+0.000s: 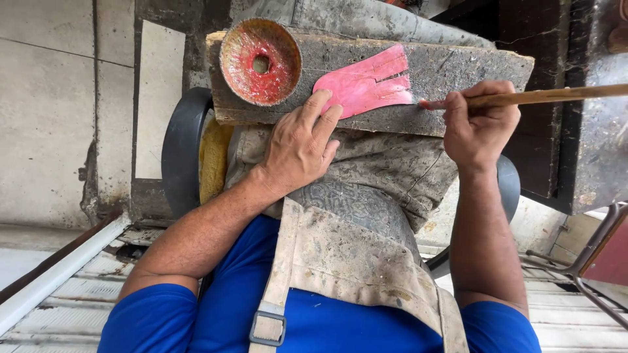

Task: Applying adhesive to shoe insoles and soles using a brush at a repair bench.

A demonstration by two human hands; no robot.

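Left hand: the left hand (302, 145) lies flat with fingers spread, not gripping; its fingertips (320, 103) press on the lower end of the flat pink hand-shaped cut-out piece (366, 85).
Right hand: the right hand (481, 124) is closed around the long thin wooden stick with a pink-stained tip (543, 97), whose tip touches the right edge of the pink piece.
Pink piece: it lies flat on the rough grey-brown wooden board (458, 72), near the board's middle, its slit finger-like strips pointing toward the stick.
Board: it rests across the person's lap, on dirty beige trousers (392, 163).
Bowl: a round shallow bowl smeared with red paint, with a hole in its middle (260, 62), sits on the left end of the board, just beside the pink piece and apart from both hands.
Clothing: a blue short-sleeved shirt (327, 320) and a stained beige apron with a metal strap buckle (340, 261).
Surroundings: a dark round seat edge with yellow foam (190, 144) beneath the legs, a pale concrete floor (46, 98), and a metal chair frame (589, 255) at the right.
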